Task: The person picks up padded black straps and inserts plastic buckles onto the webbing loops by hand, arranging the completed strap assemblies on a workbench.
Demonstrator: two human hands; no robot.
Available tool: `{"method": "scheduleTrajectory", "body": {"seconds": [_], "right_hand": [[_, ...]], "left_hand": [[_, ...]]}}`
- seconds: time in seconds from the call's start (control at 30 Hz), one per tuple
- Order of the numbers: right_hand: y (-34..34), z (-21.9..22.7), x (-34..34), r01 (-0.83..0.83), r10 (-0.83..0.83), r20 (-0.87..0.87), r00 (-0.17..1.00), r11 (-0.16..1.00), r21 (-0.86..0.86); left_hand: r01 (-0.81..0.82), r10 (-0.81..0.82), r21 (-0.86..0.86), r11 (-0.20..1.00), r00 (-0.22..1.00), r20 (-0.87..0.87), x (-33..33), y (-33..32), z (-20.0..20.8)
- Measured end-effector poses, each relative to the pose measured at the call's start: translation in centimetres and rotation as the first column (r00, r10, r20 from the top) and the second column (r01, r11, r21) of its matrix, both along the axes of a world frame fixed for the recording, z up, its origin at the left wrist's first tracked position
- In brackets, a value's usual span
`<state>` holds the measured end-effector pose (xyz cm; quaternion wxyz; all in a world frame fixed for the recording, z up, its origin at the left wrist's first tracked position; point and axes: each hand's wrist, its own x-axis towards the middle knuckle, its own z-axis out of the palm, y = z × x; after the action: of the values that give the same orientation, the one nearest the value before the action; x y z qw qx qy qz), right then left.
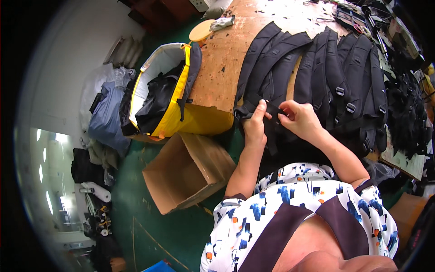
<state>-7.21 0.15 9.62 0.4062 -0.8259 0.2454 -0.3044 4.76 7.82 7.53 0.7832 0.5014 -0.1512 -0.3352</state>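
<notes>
Black webbing (272, 109) stretches between my two hands at the near edge of the table. My left hand (255, 124) is closed on it, thumb pointing up and laid along the band. From the right, my right hand (300, 119) pinches the same webbing between thumb and fingertips. Directly beyond lie several black padded shoulder straps (290, 56), side by side, some with grey buckles (340, 91). Their lower ends hang toward me over the table edge. Whether the webbing belongs to one of these straps is hard to make out.
A yellow insulated bag (199, 120) with black cloth inside stands left of the wooden table (217, 72). An open cardboard box (206, 163) sits on the green floor below it. Black webbing pieces (405, 109) are heaped at the right. A glove (222, 23) lies at the far edge.
</notes>
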Motion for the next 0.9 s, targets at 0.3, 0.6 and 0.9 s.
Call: {"method": "scheduleTrajectory", "body": {"seconds": [0.3,0.6,0.9], "right_hand": [[-0.2,0.4,0.8,-0.043,0.035,-0.057,0.998,0.988,-0.149],[-0.1,1.5,-0.1,-0.105,0.134,-0.193,0.972,0.983,0.153],[0.3,0.2,1.9,-0.024,0.057,0.128,0.990,0.969,-0.246]], "left_hand": [[0.069,-0.068,-0.040,0.997,0.997,0.028,0.3,-1.0,0.7],[0.028,-0.025,-0.044,0.999,0.997,0.070,0.7,-0.5,-0.2],[-0.043,0.044,-0.041,0.998,0.999,0.013,1.9,-0.6,-0.7]]}}
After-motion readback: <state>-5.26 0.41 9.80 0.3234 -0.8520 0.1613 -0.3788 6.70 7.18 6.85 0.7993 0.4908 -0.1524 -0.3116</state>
